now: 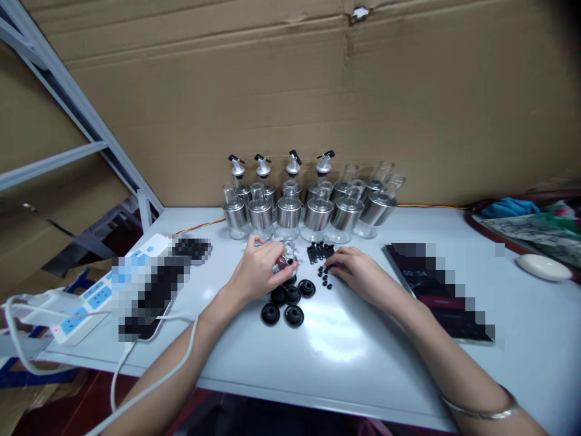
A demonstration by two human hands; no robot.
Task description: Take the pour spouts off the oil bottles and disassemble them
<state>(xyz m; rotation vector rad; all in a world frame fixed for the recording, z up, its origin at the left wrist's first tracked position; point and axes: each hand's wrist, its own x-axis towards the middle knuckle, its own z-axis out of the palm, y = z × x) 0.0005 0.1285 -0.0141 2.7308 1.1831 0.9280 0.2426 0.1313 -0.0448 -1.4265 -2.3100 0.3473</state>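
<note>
Our left hand (256,269) curls its fingers round one silvery spout piece (288,260), right above the table (354,381), just behind at least six black discs (294,315)! Our right hand (365,277) is down at several tiny black parts (325,278); pinching one? We can't tell. Black strips (320,252) cluster beside it. Behind, we count twelve bottles (288,216), four topped with pourers (293,168).

Bottles (288,213): clear glass, silver bands (319,216). Pourer tops (324,165): silver, black levers (295,157). Round caps (294,315), small parts (320,249): black. Bench (254,360): pale blue-grey. Cardboard (308,91): plain brown. Power strip (98,295): white, blue socket panels (99,296). Wires (431,206): red, yellow. Bangle (488,415): silver.
</note>
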